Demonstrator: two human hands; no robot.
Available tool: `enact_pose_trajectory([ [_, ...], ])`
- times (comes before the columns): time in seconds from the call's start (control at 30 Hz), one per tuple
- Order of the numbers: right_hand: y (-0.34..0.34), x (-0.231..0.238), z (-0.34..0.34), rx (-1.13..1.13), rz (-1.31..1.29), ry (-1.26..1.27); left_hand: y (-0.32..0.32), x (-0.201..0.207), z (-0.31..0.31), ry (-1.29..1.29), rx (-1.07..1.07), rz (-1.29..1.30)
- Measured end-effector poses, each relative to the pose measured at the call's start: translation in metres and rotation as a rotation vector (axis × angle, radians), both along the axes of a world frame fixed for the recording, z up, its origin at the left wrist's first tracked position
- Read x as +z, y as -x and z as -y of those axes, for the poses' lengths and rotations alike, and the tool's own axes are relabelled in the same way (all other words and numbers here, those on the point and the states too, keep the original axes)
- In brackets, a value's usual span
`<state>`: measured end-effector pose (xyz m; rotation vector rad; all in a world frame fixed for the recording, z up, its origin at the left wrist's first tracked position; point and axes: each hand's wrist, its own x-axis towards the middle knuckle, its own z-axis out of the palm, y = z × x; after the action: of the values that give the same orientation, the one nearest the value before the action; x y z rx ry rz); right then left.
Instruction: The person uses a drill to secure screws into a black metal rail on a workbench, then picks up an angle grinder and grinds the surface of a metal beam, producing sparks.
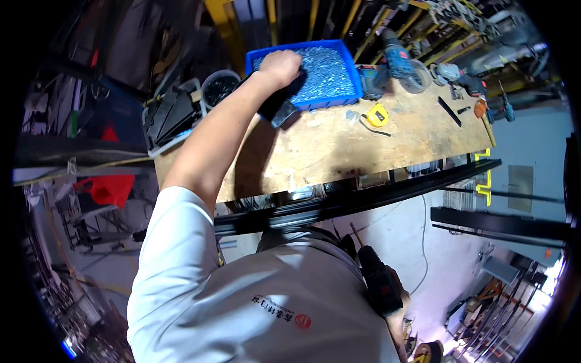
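Observation:
My left hand (pixel 280 68) is closed at the left part of a blue plastic bin (pixel 330 103) heaped with small silvery screws (pixel 324 69). Its fingertips are hidden, so what they hold does not show. Just below the wrist, a black boxy object (pixel 277 112) rests against the bin's front corner. Down at my right side, my right hand (pixel 396 305) grips a black cordless drill (pixel 381 281), seen partly from above. Between my body and the bench, a long black profile bar (pixel 363 202) runs across.
On the wooden bench (pixel 321 145) lie a yellow tape measure (pixel 377 115) and a thin black strip (pixel 449 111). A blue power drill (pixel 396 57) stands right of the bin. Left are a bucket of dark parts (pixel 219 89) and a tray of black pieces (pixel 172 118). A cable (pixel 425 242) trails over the floor.

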<state>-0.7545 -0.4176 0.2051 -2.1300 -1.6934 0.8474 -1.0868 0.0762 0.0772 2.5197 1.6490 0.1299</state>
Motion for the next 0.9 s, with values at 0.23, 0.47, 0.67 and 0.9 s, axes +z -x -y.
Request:
enact_pose_trajectory([
  [0.23, 0.001, -0.008, 0.033, -0.318, -0.508, -0.015, 0.006, -0.046, -0.032, -0.018, -0.201, -0.212],
  [0.47, -0.004, 0.0, 0.063, -0.271, -0.499, -0.116, -0.022, -0.022, -0.019, -0.024, -0.176, -0.288],
  [0.67, -0.022, -0.01, 0.068, -0.186, -0.515, -0.164, -0.029, 0.0, -0.003, -0.195, -0.072, -0.084],
  [0.9, -0.049, -0.033, 0.054, -0.112, -0.671, -0.148, -0.045, 0.09, 0.12, 0.011, 0.098, 0.889],
])
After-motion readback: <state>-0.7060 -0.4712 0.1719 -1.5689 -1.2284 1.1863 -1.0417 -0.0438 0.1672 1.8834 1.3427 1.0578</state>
